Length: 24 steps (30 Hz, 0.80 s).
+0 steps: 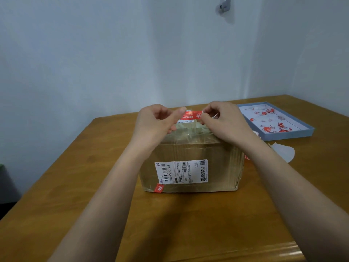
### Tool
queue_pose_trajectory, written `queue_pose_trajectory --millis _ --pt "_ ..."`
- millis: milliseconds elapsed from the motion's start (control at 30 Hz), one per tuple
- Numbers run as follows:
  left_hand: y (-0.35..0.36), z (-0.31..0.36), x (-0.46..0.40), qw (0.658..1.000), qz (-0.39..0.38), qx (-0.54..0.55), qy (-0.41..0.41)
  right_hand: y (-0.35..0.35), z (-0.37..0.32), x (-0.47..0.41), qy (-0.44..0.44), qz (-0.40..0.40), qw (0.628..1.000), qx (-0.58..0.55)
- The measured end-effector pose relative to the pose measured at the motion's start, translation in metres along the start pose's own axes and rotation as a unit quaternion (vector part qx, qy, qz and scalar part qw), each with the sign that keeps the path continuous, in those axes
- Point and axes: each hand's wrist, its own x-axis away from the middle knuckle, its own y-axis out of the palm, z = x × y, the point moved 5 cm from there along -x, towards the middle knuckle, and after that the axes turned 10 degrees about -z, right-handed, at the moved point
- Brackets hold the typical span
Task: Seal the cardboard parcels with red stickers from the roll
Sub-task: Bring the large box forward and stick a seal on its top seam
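A taped cardboard parcel (pixel 190 154) stands in the middle of the wooden table (pixel 75 186), with a white shipping label on its near side and a red sticker (pixel 158 188) on its lower left corner. Above the parcel's top a red sticker (pixel 191 115) is stretched flat between both hands. My left hand (pixel 156 121) pinches its left end. My right hand (pixel 222 121) pinches its right end. The sticker roll (pixel 256 132) is mostly hidden behind my right forearm.
A shallow blue tray (pixel 290 134) at the back right holds several crumpled red and white sticker scraps. A torn piece of white backing paper (pixel 284 152) lies beside my right forearm. White walls close off the table's far side.
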Motion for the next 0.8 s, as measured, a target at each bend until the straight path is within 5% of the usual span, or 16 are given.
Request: queue_pose_trajectory --millis 233,400,800 --pt "-0.001 -0.003 -0.004 1.0 0.006 -0.008 -0.006 -0.001 -0.007 0.002 -0.003 -0.008 1.0 -0.014" --pt "-0.005 -0.002 -0.008 1.0 0.027 -0.015 -0.001 -0.003 -0.008 0.006 0.025 -0.048 0.985 -0.161" --pt "0.001 -0.017 -0.025 0.977 -0.009 -0.19 -0.094 0.005 0.005 0.001 0.113 -0.017 0.989 -0.093"
